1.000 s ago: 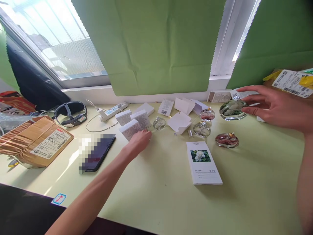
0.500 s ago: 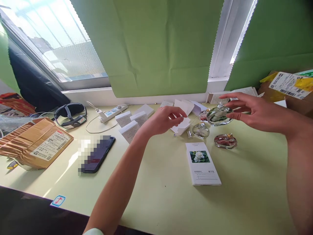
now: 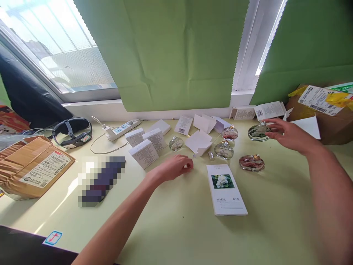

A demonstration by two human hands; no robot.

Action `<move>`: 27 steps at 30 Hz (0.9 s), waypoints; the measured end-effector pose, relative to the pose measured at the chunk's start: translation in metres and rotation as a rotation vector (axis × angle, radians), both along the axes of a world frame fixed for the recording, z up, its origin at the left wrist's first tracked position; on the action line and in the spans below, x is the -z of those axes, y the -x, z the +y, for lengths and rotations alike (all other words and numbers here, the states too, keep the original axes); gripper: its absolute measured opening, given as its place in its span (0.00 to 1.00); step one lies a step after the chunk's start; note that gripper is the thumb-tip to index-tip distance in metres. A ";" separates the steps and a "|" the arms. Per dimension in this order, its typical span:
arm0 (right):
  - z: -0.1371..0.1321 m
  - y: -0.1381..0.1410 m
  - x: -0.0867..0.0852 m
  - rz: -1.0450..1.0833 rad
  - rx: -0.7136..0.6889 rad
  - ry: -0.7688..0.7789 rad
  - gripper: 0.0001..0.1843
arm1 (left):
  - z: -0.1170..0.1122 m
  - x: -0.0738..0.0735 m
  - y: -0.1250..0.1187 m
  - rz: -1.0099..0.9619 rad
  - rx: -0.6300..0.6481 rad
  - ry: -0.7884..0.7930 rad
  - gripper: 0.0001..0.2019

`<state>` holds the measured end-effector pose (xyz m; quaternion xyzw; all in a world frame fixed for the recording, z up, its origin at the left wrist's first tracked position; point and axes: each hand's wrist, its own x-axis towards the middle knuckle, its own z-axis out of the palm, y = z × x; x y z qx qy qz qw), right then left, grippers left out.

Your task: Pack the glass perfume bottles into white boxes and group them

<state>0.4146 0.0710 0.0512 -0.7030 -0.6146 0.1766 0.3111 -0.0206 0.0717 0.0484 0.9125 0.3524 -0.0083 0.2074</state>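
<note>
Just left of the right hand [image 3: 293, 137] is a glass bottle [image 3: 257, 133]

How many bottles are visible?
5: greenish bottle at the right hand; red bottle in front; pink bottle and clear bottle leftward; leftmost bottle beside white boxes. Others possibly hidden.

Head view, forward and down over table [image 3: 171, 224]

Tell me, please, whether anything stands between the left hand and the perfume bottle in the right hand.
Yes: between the left hand and the held perfume bottle are a silver cap and, farther right, another perfume bottle.
</note>
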 end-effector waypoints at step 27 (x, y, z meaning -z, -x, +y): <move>-0.021 -0.011 -0.029 0.041 0.120 0.070 0.32 | 0.034 -0.060 -0.041 -0.518 -0.377 0.062 0.06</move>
